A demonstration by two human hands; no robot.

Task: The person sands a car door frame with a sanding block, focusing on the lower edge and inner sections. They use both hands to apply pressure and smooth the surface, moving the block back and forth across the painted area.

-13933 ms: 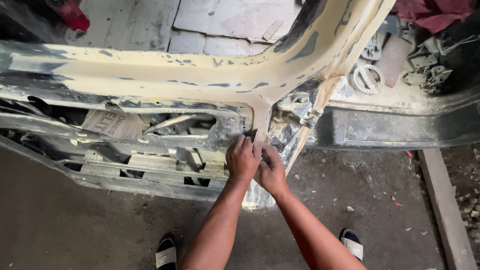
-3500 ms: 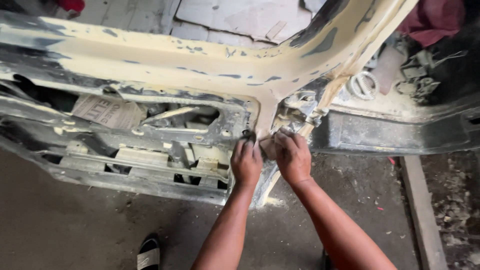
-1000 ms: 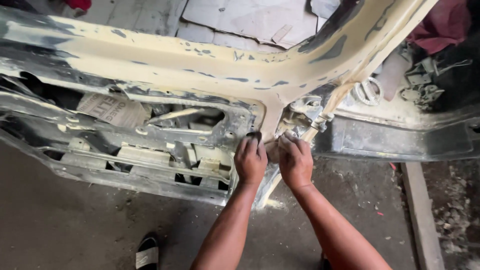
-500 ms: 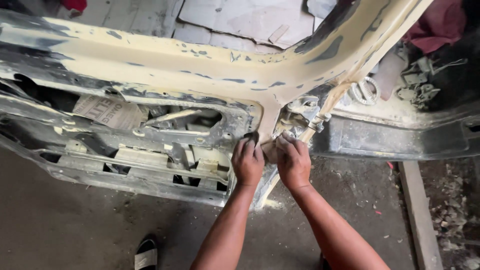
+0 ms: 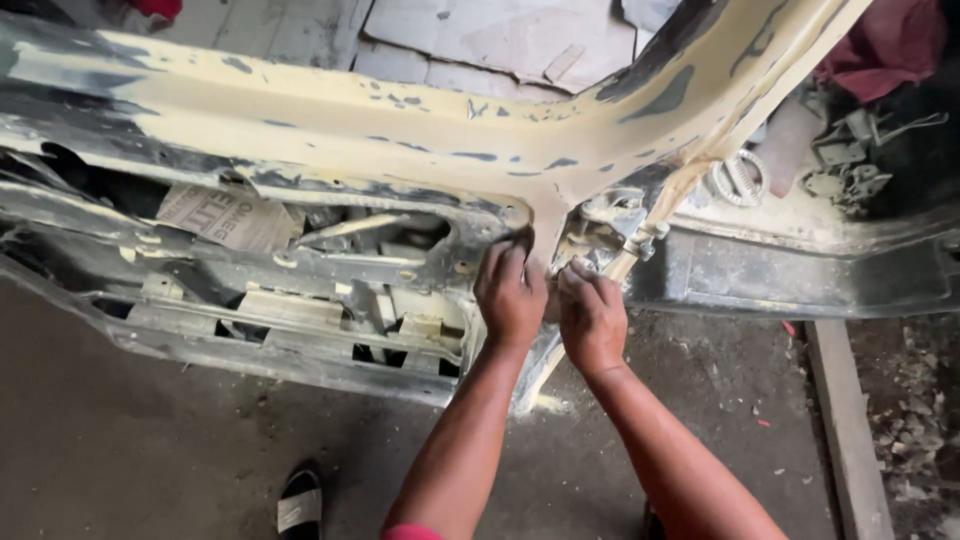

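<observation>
On dusty concrete floor [image 5: 130,450], yellow-primed car door [image 5: 330,130], both hands pressed.

Two hands are at work, the left hand [image 5: 510,295] and the right hand [image 5: 592,318], both pressed against one car body shell [image 5: 330,125] coated in pale yellow filler. One sandalled foot [image 5: 298,500] shows on the concrete floor. One piece of printed cardboard [image 5: 225,215] sits inside the shell. One red cloth [image 5: 885,45] lies at top right, and perhaps one coiled spring [image 5: 738,178] below it, though it is small and unclear.
</observation>
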